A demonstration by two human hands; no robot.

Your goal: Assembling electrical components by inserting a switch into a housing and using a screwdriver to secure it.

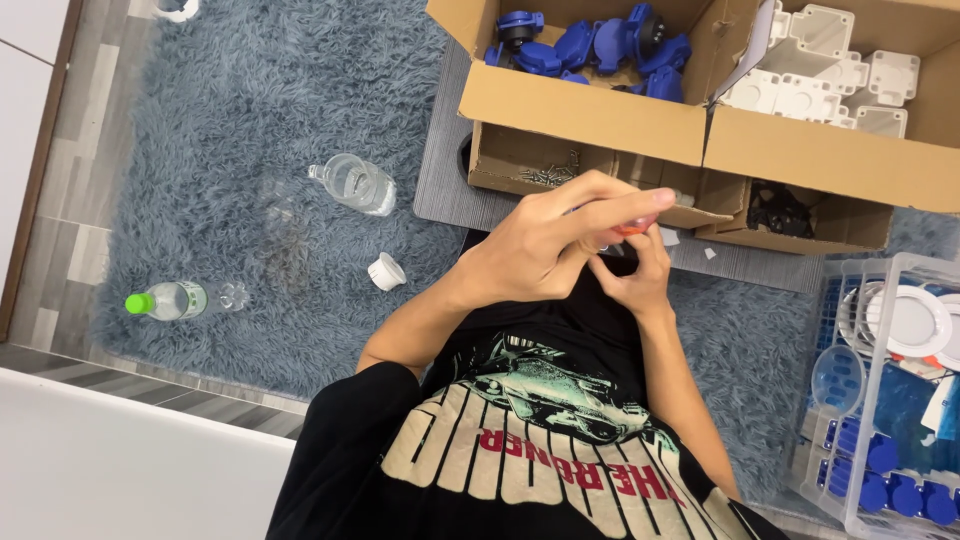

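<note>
The person sits on a shaggy grey-blue rug, seen from above, both forearms rising from the black printed T-shirt and meeting in front of the chest. The left hand lies uppermost, wrist bent, its long fingers stretched to the right and curled over a small orange-red piece. The right hand comes up from below, knuckles bent, its fingers closed against the underside of the same piece. Both hands pinch it between them, so little of it shows that its shape cannot be told. It hangs just in front of the low cardboard tray of metal screws.

Behind that tray stands a large open cardboard box filled with dark blue plastic parts, and beside it a second cardboard box with white square plastic housings. To the right a clear plastic crate holds round white discs and blue caps.

On the rug to the left lie a clear squat bottle on its side, a white screw cap near it, and a clear plastic bottle with a green cap, well apart from the hands.
</note>
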